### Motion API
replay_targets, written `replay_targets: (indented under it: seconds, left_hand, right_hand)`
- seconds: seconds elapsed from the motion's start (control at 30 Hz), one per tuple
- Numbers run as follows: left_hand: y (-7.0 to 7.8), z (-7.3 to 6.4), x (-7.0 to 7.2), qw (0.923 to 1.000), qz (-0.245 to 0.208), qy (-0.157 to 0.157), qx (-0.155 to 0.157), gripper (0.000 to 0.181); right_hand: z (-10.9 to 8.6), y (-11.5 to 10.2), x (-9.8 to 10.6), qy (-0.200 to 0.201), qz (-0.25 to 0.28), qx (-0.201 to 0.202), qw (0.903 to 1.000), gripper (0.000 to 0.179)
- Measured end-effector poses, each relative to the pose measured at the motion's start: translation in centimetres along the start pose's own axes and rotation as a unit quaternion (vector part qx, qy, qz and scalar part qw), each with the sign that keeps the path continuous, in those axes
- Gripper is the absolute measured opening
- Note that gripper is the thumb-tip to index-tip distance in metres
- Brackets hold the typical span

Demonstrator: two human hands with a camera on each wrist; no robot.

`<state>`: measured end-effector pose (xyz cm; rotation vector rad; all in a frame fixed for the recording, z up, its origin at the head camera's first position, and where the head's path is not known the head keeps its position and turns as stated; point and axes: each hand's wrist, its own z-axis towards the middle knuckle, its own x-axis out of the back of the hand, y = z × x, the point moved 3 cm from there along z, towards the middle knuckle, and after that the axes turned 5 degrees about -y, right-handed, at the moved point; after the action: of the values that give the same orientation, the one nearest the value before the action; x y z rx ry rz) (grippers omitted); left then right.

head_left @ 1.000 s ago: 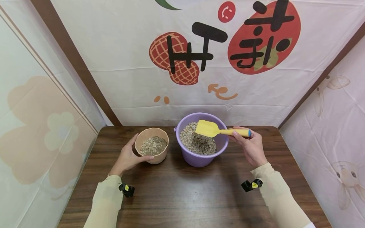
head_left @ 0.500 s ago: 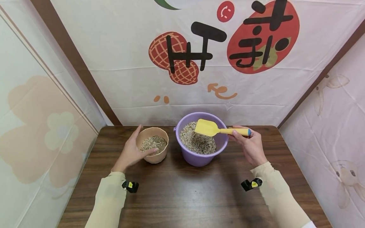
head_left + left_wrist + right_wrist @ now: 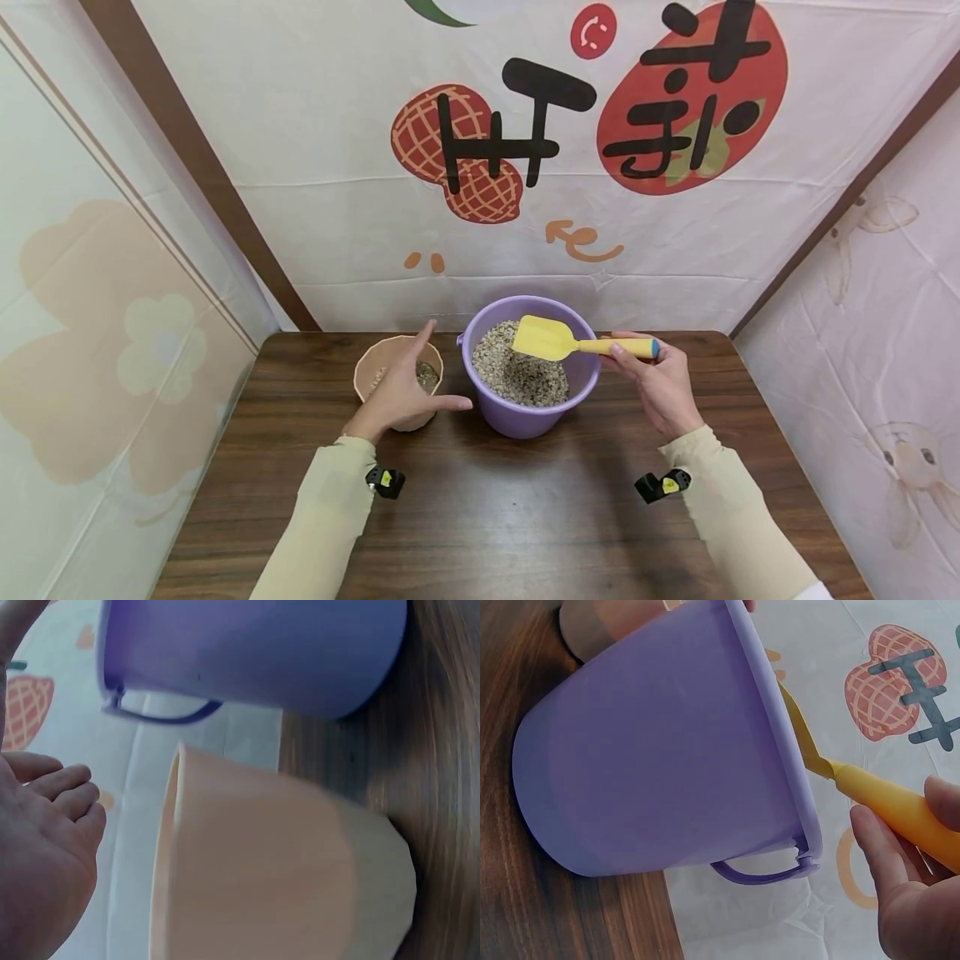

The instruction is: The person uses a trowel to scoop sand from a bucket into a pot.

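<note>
My right hand (image 3: 658, 385) grips the handle of a yellow toy shovel (image 3: 546, 337), whose blade is over the purple bucket (image 3: 521, 421). Coarse grey-brown gravel (image 3: 525, 379) partly fills that bucket. Above the peach-coloured pot (image 3: 372, 367) on the left, my left hand (image 3: 401, 396) hovers with thumb and fingers spread, holding nothing. It hides part of the pot and the gravel inside. In the left wrist view the hand stays apart from the pot's rim (image 3: 166, 847). The right wrist view shows my fingers (image 3: 877, 840) around the shovel handle (image 3: 892, 802).
Both containers stand upright near the back edge of a dark wooden table (image 3: 510, 525). A printed cloth (image 3: 322, 225) hangs right behind that edge, with more cloth on both sides. The bucket's purple handle (image 3: 761, 876) hangs down beside it.
My left hand has let go of the pot's side and moved right across its top towards the bucket. The right hand and shovel have hardly moved.
</note>
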<state>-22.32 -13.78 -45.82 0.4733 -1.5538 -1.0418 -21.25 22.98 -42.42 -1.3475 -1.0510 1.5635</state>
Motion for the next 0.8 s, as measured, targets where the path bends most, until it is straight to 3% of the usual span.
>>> replay_targets:
  seconds: [0.3,0.8]
  left_hand:
    - [1.6,1.7,-1.8,0.9995,0.016,-0.026,-0.008,0.144]
    - [1.4,2.9,-3.1,0.9987,-0.024,-0.039,0.021,0.149]
  right_hand:
    - [-0.1,-0.1,0.4,-0.001,-0.023,-0.010,0.9997,0.051]
    - [0.0,-0.1,0.7,-0.010,-0.035,-0.004,0.9993,0.050]
